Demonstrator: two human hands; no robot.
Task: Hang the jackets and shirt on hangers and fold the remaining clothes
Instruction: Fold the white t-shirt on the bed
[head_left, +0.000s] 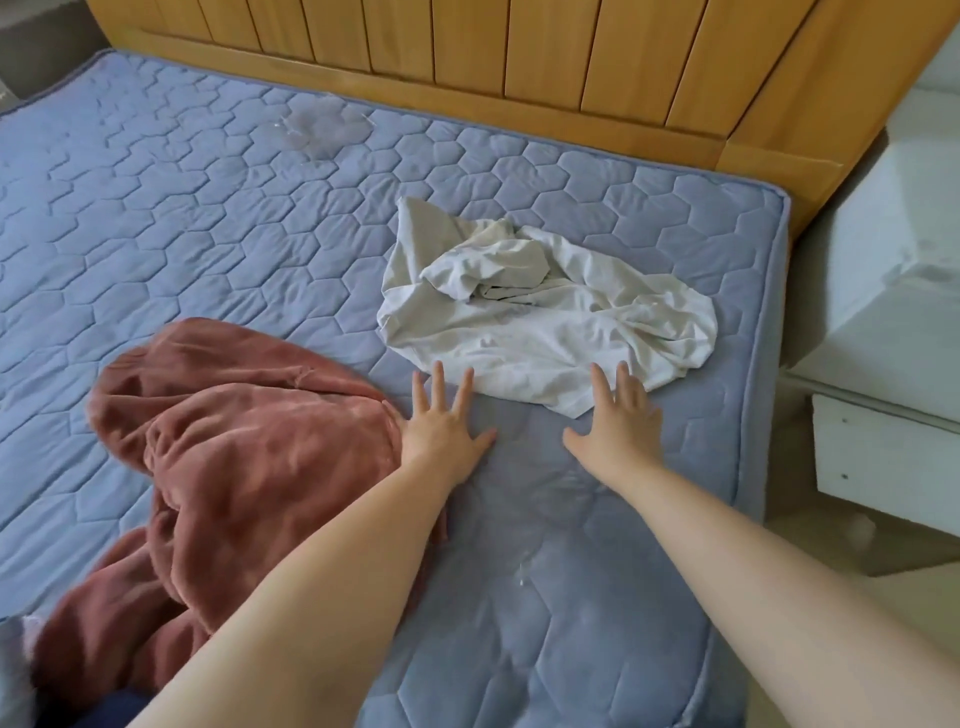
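Our L hand (444, 423) & R hand (619, 422) flat, fingers spread, empty, at crumpled white garment (550, 327), blue quilted mattress (208, 208), rust-pink fleece garment (244, 447) beside

1. My left hand (441, 431) was bare, its back showing four slim fingers and a shorter thumb.
2. My right hand (618, 426) was bare too, its back and knuckles in plain sight.
3. My left forearm (322, 571) was uncovered from the wrist to the lower edge of the view, and it widened toward the elbow.
4. My right forearm (753, 561) was likewise uncovered from the wrist to the edge of the view.
5. My fingernails were too small and soft in focus to make out, and both wrists were plain bare skin.
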